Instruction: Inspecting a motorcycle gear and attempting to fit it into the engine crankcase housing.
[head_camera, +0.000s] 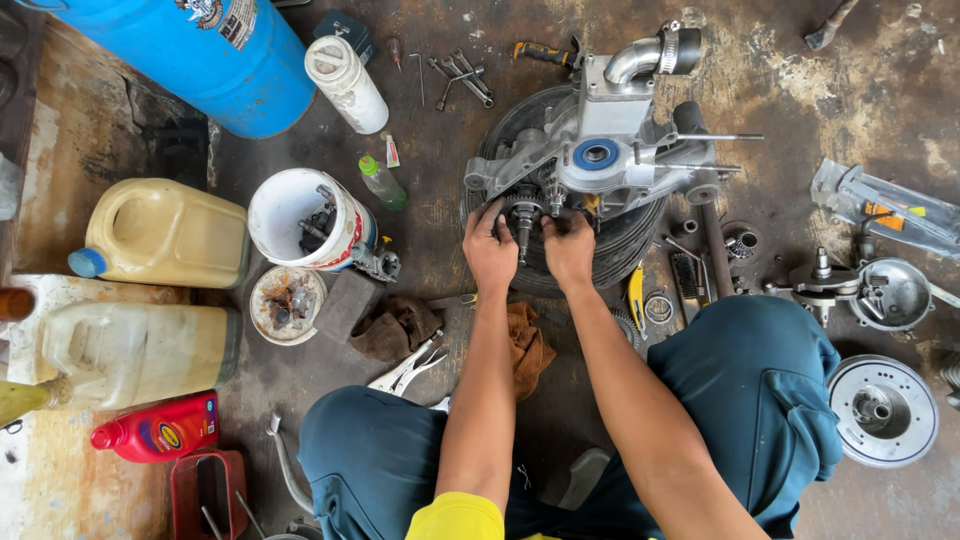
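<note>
A grey metal engine case (600, 150) with a blue-ringed bearing and a curved intake pipe rests on a black tyre (620, 245) on the workshop floor. At its near edge a gear cluster on a shaft (524, 215) sticks out toward me. My left hand (489, 248) grips the left side of that gear cluster. My right hand (568, 245) holds its right side, fingers pinched on the gears. Both forearms reach forward between my knees in blue trousers.
Left: blue drum (215, 55), white bottle (346, 83), white bucket of parts (300, 218), jerrycans (160, 232), red bottle (160, 428). Wrenches (462, 78) lie behind the engine. Rags (400, 325), pliers (408, 368) and an orange cloth (525, 345) lie near. Right: engine parts (880, 290), a drum plate (882, 410).
</note>
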